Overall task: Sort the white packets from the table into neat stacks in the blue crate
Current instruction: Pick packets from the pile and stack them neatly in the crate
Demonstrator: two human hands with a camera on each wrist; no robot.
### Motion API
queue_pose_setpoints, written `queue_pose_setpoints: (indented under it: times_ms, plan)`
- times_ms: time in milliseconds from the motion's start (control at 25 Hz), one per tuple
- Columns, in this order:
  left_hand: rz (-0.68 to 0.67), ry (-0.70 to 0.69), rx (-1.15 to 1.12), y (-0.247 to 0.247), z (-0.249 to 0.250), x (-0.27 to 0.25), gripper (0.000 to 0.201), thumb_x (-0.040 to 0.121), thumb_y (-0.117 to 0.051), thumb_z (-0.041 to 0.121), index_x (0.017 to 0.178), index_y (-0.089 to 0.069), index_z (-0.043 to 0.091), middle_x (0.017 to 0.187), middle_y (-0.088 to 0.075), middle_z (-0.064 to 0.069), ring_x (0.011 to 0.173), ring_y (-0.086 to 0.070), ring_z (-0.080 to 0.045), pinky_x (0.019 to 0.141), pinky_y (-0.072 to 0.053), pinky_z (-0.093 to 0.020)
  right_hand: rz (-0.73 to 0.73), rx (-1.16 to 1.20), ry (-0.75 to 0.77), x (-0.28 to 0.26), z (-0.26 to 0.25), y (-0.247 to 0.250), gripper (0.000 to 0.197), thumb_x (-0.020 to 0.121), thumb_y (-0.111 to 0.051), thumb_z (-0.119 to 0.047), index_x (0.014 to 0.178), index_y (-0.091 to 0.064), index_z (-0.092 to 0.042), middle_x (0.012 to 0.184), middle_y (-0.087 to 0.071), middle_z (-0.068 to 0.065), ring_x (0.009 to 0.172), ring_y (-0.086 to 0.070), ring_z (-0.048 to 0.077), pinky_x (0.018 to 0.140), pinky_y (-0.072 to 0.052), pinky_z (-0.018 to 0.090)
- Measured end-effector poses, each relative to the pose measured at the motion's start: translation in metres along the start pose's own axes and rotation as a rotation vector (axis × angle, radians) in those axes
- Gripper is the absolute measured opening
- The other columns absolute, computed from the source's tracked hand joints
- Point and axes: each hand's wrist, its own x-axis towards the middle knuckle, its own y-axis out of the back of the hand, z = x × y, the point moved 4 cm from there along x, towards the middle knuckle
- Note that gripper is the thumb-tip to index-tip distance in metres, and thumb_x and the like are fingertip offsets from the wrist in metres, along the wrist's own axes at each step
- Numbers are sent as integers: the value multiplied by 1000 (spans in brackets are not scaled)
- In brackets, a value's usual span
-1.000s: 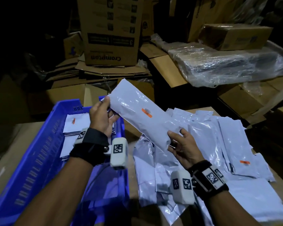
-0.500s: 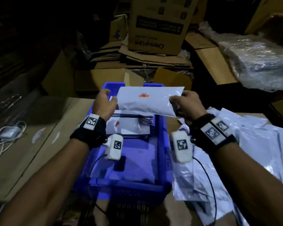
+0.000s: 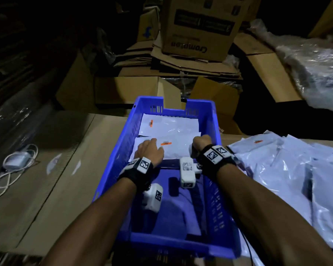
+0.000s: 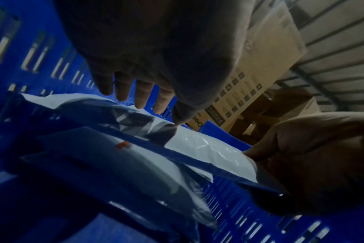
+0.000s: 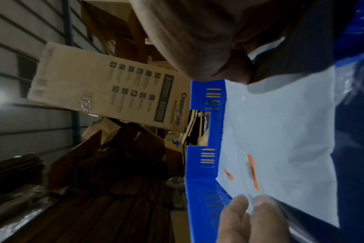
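Observation:
The blue crate (image 3: 216, 131) stands in front of me with two stacks of white packets at its far end. The top white packet (image 3: 179, 148), with an orange label, lies on the near stack. My left hand (image 3: 149, 150) rests on its left part with straight fingers (image 4: 139, 102). My right hand (image 3: 201, 143) pinches its right edge, fingers curled; the pinch shows in the left wrist view (image 4: 258, 154). The far stack (image 3: 171, 123) lies untouched. In the right wrist view the packet (image 5: 280, 131) spreads below my right hand (image 5: 229, 69).
A loose pile of white packets (image 3: 277, 169) covers the table right of the crate. A charger with a coiled cable (image 3: 13, 162) lies at the left. Cardboard boxes (image 3: 196, 25) and a plastic-wrapped bundle (image 3: 315, 70) stand behind. The crate's near half holds no packets.
Both hands carried the packet from over the table pile to the crate and lowered it onto the near stack. My left hand released its edge and now lies flat on top.

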Motion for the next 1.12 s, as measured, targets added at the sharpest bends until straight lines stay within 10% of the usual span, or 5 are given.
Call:
queue_pose_setpoints:
  times_ms: [280, 640, 960, 1120]
  plan:
    - [14, -4, 14, -37, -16, 18, 50, 99, -38, 38, 143, -35, 14, 152, -31, -11, 139, -26, -31, 113, -26, -43, 72, -116, -92, 25, 26, -15, 38, 101, -40, -11, 135, -49, 5, 136, -53, 23, 127, -50, 34, 94, -44, 30]
    - [78, -23, 71, -52, -17, 17, 54, 103, -30, 38, 154, -19, 23, 162, -10, -7, 149, -4, -29, 120, -3, -41, 242, -167, -125, 30, 45, -26, 45, 95, -45, -1, 138, -37, 4, 144, -43, 24, 130, -45, 39, 103, -37, 37]
    - [52, -29, 124, -59, -20, 18, 53, 103, -26, 39, 154, -16, 27, 163, -6, -6, 149, -2, -28, 120, 1, -44, 155, -847, 427, 13, 35, -60, 54, 85, -57, -16, 136, -44, -6, 143, -41, 17, 132, -38, 35, 108, -34, 46]
    - [38, -21, 140, -60, -22, 20, 53, 103, -25, 42, 154, -14, 30, 163, -3, -3, 149, 0, -26, 120, 1, -44, 122, -977, 442, 17, 44, -64, 46, 92, -51, -20, 136, -44, -10, 144, -42, 13, 133, -37, 32, 106, -35, 44]
